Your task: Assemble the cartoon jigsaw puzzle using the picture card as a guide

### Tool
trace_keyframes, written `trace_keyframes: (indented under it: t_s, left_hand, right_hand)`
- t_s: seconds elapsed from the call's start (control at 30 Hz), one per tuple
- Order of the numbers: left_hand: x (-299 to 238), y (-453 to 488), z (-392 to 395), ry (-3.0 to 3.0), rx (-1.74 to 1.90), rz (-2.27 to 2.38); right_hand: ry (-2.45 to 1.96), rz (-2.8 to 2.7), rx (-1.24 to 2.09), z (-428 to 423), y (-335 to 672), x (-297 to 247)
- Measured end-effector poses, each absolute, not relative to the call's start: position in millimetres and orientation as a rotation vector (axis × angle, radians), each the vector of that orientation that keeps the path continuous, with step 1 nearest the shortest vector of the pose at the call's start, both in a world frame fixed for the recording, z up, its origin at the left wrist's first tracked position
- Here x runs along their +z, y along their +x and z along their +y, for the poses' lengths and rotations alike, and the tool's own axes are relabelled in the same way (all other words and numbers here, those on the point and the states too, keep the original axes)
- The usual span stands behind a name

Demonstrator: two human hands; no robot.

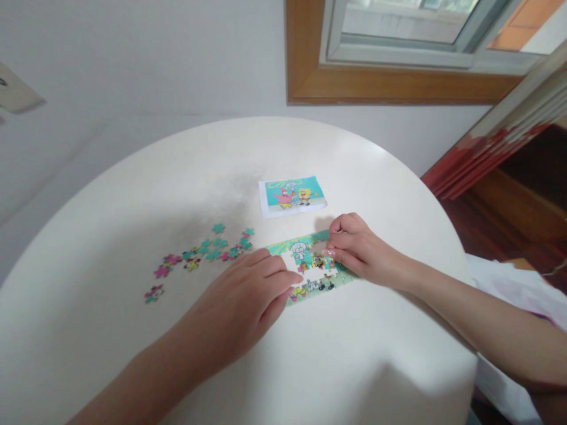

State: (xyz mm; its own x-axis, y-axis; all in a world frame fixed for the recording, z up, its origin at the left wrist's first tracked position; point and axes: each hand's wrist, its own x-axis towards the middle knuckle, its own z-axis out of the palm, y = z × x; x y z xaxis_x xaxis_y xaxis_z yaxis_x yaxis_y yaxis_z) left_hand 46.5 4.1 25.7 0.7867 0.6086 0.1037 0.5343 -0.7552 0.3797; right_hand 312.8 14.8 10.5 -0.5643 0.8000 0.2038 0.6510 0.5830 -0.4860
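You seem to be in a home, with a wood-edged window (405, 58) at one o'clock and a red and white curtain (498, 141) at two.

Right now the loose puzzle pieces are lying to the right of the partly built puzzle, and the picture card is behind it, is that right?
Not quite: the head view shows the loose puzzle pieces to the left of the partly built puzzle. The picture card is behind it.

Window (398, 26) (wooden surround (398, 84)), red-and-white curtain (491, 144), white wall (177, 56), reddish-brown floor (491, 227)
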Motion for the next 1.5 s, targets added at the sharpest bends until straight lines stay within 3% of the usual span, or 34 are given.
trace_keyframes:
  t_s: [0.7,1.5]
  left_hand:
    - [22,66,-16,2.801,0.090,0.754]
    - [20,66,-14,2.794,0.114,0.725]
  right_hand:
    - [-1.168,-2.470,0.429,10,303,7]
    - [-1.181,-2.475,0.362,14,313,8]
